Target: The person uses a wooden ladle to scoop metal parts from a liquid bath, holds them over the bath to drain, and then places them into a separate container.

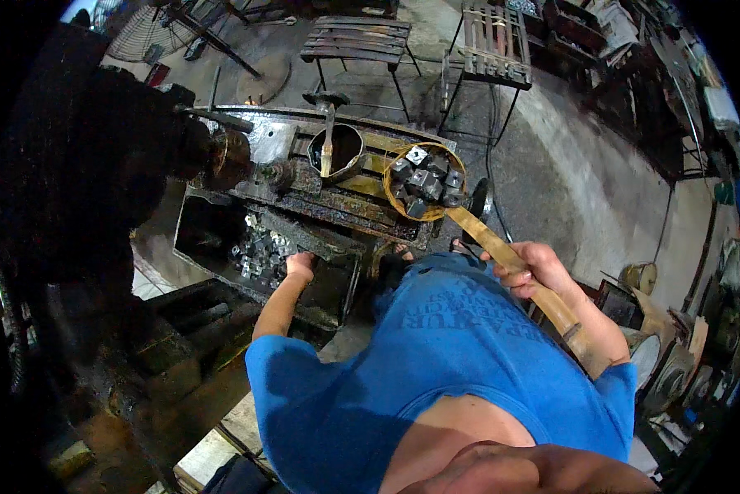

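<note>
My right hand [528, 267] is wrapped round a long flat wooden strip [487, 237]. The strip's far end meets the rim of a round yellow-edged container [390, 196]; whether the two are joined I cannot tell. Dark and shiny metal blocks [426, 181] fill that container, which rests on the machine table [370, 216]. Lower and to the left, my left hand [301, 265] reaches into a dark metal bin [345, 305], beside a heap of small metal parts [259, 251]. Its fingers look curled and are partly hidden, and anything in them cannot be made out.
A dark pot [349, 146] with a brush [327, 156] in it stands left of the round container. Machinery [98, 165] fills the left side. Two slatted stools [357, 41] stand beyond the table, and a caged fan [151, 34] at the far left. Crates and shelves line the right.
</note>
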{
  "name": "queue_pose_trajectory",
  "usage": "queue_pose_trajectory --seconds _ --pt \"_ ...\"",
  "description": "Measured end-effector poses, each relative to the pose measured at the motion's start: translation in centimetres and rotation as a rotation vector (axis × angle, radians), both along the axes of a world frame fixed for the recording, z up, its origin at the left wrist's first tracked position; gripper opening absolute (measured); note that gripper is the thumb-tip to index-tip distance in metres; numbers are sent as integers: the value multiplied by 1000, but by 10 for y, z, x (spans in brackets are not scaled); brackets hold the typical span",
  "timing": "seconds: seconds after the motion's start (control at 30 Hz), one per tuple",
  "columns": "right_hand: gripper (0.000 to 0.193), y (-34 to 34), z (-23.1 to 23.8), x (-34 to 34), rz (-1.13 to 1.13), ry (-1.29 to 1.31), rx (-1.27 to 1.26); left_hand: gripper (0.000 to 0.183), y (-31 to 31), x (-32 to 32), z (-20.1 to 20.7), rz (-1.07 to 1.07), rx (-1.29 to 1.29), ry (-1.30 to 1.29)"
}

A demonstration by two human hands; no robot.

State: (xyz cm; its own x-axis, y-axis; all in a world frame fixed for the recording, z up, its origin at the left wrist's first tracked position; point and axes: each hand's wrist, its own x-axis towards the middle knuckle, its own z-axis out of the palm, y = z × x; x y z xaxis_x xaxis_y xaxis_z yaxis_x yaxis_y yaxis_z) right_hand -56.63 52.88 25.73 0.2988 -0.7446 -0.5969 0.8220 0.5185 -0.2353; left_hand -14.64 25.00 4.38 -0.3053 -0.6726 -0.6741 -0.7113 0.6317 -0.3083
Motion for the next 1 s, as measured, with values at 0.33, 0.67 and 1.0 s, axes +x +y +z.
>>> queue_pose_trajectory --seconds 0.33,0.67,1.0 --pt "46 -3 3 -5 -3 -65 -3 19 -9 12 -13 79 -65 63" --pt "50 -6 7 -9 36 -40 3 31 7 13 112 1362 34 1539" --pt "47 -7 -3 -15 96 -71 -23 36 41 -198 191 576 559 1373"
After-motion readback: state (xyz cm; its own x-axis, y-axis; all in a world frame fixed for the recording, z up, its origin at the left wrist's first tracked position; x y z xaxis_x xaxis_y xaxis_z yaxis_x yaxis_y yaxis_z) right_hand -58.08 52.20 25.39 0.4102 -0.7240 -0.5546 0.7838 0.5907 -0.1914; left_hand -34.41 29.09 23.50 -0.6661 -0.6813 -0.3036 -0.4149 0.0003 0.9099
